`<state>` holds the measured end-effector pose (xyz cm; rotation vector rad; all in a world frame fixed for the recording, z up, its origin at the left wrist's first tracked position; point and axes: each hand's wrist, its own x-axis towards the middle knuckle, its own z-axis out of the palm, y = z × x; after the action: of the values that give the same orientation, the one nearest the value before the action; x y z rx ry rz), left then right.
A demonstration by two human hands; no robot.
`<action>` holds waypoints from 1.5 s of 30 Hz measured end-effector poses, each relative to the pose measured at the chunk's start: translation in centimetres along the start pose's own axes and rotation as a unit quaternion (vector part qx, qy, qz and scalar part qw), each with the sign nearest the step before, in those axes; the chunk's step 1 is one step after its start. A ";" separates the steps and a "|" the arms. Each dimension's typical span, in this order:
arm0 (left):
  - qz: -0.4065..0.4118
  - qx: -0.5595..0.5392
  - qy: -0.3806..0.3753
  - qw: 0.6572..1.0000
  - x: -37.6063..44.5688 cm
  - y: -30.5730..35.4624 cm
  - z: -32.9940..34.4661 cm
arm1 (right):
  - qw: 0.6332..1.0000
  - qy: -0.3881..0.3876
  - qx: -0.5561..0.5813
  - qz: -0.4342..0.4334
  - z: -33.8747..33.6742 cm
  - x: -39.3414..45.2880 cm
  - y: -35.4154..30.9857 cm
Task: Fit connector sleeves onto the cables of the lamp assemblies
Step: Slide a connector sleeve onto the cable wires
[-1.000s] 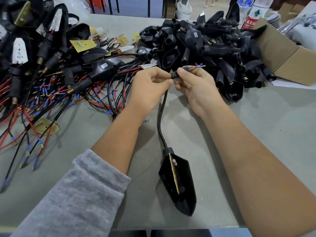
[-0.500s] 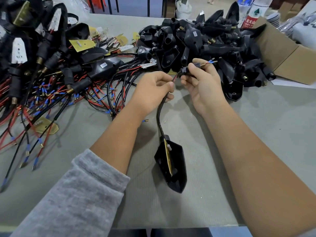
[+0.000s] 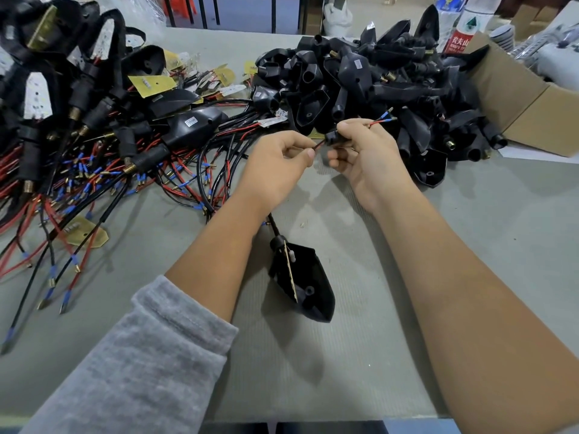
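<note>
Both hands pinch the cable (image 3: 317,146), apparently, between wire heap (image 3: 103,170) and housing pile (image 3: 360,79).

"农夫山" on bottle label (image 3: 461,42)

Bench surroundings, far right corner.
An open brown cardboard box (image 3: 529,98) sits on the grey-green table (image 3: 470,245); a red-labelled plastic water bottle (image 3: 463,29) stands behind it.

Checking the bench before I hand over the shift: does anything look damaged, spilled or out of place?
Nothing looks damaged or spilled. The lamp housing lies on the table with its cable running up to the left hand; the right hand holds the black sleeve. The wired lamps are tangled.
</note>
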<state>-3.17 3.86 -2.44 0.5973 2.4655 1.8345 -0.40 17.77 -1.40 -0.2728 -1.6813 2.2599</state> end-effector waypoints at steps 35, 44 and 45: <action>0.006 -0.104 0.000 0.995 -0.4 0.4 -0.3 | 0.984 -0.024 -0.171 -0.039 0.3 0.3 0.7; -0.013 -0.072 -0.007 0.997 -0.3 0.2 -0.3 | 0.983 -0.048 -0.171 -0.048 0.0 0.1 0.6; -0.014 -0.074 -0.010 0.997 -0.3 0.2 -0.2 | 0.982 -0.051 -0.176 -0.046 0.0 0.1 0.6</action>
<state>-2.86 3.58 -2.22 0.5680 2.2875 1.9675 -0.53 17.65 -1.98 -0.1538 -2.1000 1.9312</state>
